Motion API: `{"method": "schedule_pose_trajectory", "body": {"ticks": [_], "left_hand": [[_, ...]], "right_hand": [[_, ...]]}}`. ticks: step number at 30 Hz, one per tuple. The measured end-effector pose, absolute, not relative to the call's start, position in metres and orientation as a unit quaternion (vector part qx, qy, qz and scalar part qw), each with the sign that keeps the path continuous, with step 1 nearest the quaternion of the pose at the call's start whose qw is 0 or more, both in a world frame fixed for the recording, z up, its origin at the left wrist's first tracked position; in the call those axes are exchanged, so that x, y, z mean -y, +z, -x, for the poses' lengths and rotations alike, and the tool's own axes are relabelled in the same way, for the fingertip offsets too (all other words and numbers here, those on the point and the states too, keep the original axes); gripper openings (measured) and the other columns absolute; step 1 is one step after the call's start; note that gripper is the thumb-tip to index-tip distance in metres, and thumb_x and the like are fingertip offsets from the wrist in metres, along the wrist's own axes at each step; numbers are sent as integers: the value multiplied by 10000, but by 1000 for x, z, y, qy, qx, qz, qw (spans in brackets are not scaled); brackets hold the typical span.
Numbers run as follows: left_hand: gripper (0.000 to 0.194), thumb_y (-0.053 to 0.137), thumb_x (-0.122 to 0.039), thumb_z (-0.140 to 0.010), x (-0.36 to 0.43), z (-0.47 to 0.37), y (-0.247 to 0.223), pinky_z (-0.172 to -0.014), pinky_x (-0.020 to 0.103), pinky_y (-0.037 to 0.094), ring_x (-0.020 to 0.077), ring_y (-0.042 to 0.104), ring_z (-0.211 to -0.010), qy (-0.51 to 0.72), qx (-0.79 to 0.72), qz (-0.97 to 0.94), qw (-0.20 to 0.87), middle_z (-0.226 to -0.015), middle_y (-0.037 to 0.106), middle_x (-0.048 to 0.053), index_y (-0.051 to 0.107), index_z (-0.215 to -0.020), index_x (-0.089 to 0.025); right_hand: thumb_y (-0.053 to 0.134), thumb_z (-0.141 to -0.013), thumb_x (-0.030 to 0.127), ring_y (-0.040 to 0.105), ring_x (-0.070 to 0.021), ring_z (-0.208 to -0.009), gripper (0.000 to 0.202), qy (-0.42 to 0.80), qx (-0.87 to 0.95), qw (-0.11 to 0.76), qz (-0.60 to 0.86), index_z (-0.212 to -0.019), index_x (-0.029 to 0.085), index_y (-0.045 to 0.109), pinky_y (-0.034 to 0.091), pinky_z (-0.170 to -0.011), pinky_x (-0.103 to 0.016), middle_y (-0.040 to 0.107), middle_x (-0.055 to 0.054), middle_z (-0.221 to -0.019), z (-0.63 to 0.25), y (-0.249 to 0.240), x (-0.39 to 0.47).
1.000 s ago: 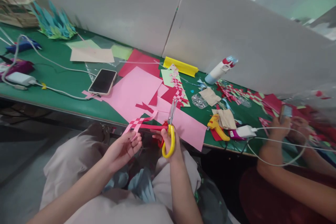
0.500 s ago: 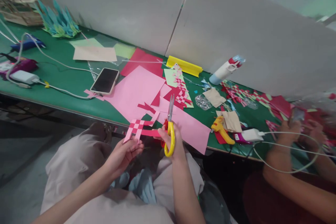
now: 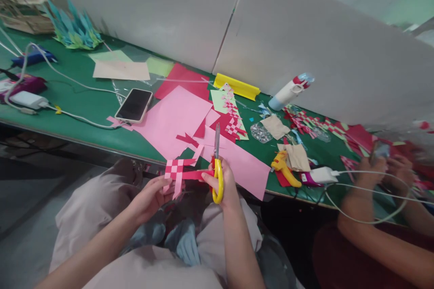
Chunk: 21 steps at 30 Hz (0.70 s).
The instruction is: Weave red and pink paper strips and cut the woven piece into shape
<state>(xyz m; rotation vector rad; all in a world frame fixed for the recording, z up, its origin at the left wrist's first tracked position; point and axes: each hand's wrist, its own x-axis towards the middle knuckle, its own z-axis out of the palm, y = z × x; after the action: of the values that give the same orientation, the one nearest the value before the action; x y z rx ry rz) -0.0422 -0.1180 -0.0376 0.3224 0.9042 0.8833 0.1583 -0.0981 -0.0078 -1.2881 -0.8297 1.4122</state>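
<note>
A checkered piece of woven paper strips (image 3: 174, 169), red and pink, is pinched at its lower left edge by my left hand (image 3: 154, 196). Loose strip ends stick out from the weave. My right hand (image 3: 226, 183) is closed around scissors with yellow and red handles (image 3: 219, 185), their blades pointing away from me and together. Its thumb and fingers also grip a red strip that runs from the weave. Just beyond lie pink paper sheets (image 3: 174, 115) and a cut red scrap (image 3: 187, 139).
A phone (image 3: 134, 105) lies at left by white cables. Toward the right are a yellow glue gun (image 3: 285, 169), a bottle (image 3: 290, 92) and a bag of sequins (image 3: 261, 132). A co-worker's hands (image 3: 371, 169) hold a phone at far right. A grey partition (image 3: 298, 31) stands behind the green table.
The woven piece has turned slightly, and its lower strip now hangs in front of my left fingers. My left hand has shifted a little left. The scissors point more straight ahead.
</note>
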Motion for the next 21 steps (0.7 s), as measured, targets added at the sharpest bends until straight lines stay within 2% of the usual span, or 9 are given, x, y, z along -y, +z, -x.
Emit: {"method": "schedule_pose_trajectory", "body": {"ticks": [2, 7, 11, 16, 18, 21], "left_hand": [[201, 694, -179, -754, 115, 43, -35, -708, 296, 580, 212, 717, -739, 401, -439, -149, 790, -866, 743, 166, 679, -917, -65], [141, 665, -175, -768, 105, 43, -24, -702, 308, 585, 255, 721, -838, 370, -479, -169, 778, -850, 744, 173, 680, -860, -70], [196, 633, -225, -795, 94, 43, -9, -588, 228, 557, 193, 708, -708, 369, -459, -207, 782, -832, 743, 157, 697, -880, -60], [236, 741, -291, -703, 79, 43, 4, -592, 257, 567, 193, 687, -673, 370, -447, -252, 774, -772, 730, 127, 698, -794, -76], [216, 781, -272, -659, 74, 42, 7, -581, 260, 567, 182, 674, -627, 356, -449, -254, 779, -701, 712, 103, 680, -716, -90], [179, 803, -203, -625, 66, 41, 10, -574, 259, 565, 157, 653, -573, 342, -445, -248, 790, -663, 703, 78, 684, -713, -104]], "right_hand": [[794, -535, 158, 552, -105, -650, 637, 588, 350, 499, 532, -1089, 240, 490, 562, -573, -276, 459, 64, -795, -159, -6, 99], [787, -534, 161, 573, -112, -640, 615, 586, 358, 503, 525, -1068, 243, 494, 551, -554, -265, 440, 75, -755, -162, -2, 99], [785, -568, 196, 537, -100, -634, 576, 573, 374, 520, 511, -1074, 247, 512, 562, -579, -269, 442, 67, -767, -165, 4, 96], [797, -589, 245, 544, -106, -649, 538, 550, 415, 531, 494, -1041, 256, 507, 560, -620, -276, 460, 64, -767, -167, 14, 90], [797, -595, 257, 581, -127, -691, 541, 548, 433, 529, 482, -1048, 262, 500, 558, -647, -290, 464, 64, -760, -168, 19, 86], [788, -611, 254, 603, -143, -722, 524, 539, 466, 517, 474, -1055, 264, 509, 545, -676, -296, 482, 57, -763, -170, 28, 78]]}}
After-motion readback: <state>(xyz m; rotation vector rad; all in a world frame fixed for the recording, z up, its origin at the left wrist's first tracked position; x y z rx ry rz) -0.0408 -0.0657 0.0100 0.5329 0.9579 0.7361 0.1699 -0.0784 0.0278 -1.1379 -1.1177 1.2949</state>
